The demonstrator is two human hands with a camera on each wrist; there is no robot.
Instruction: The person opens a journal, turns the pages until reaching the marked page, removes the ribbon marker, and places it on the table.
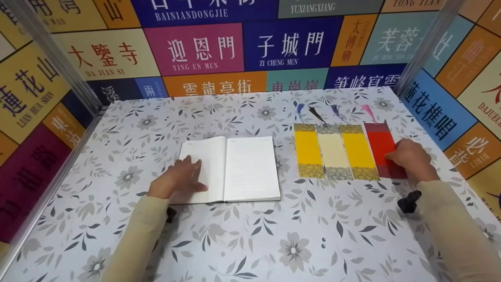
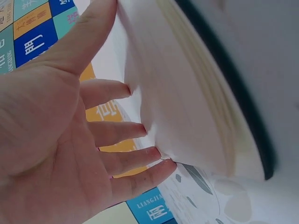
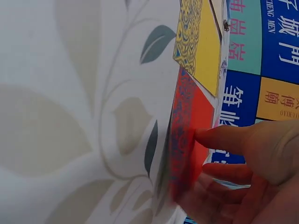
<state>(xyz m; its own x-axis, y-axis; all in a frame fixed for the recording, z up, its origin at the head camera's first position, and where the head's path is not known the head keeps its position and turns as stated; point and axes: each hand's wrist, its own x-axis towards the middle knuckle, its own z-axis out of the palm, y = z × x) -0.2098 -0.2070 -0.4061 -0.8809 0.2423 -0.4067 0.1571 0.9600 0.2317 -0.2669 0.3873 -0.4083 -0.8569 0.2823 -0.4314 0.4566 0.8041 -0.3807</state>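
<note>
An open notebook (image 1: 252, 168) with faintly lined pages lies on the table. My left hand (image 1: 178, 178) rests on its left page, fingers spread and fingertips touching the paper, as the left wrist view also shows. On the right is a red bookmark (image 1: 379, 145) with darker patterned ends and a pink tassel (image 1: 368, 111). My right hand (image 1: 415, 158) pinches its right edge, thumb on top. In the right wrist view, that side of the red bookmark (image 3: 203, 107) tilts up off the table; the fingers beneath are partly blurred.
Left of the red bookmark lie a yellow bookmark (image 1: 354, 149), a cream bookmark (image 1: 332, 150) and another yellow bookmark (image 1: 308, 150), side by side with tassels pointing away. The floral-covered table (image 1: 235, 239) meets colourful lettered panels (image 1: 195, 51) at the back and sides.
</note>
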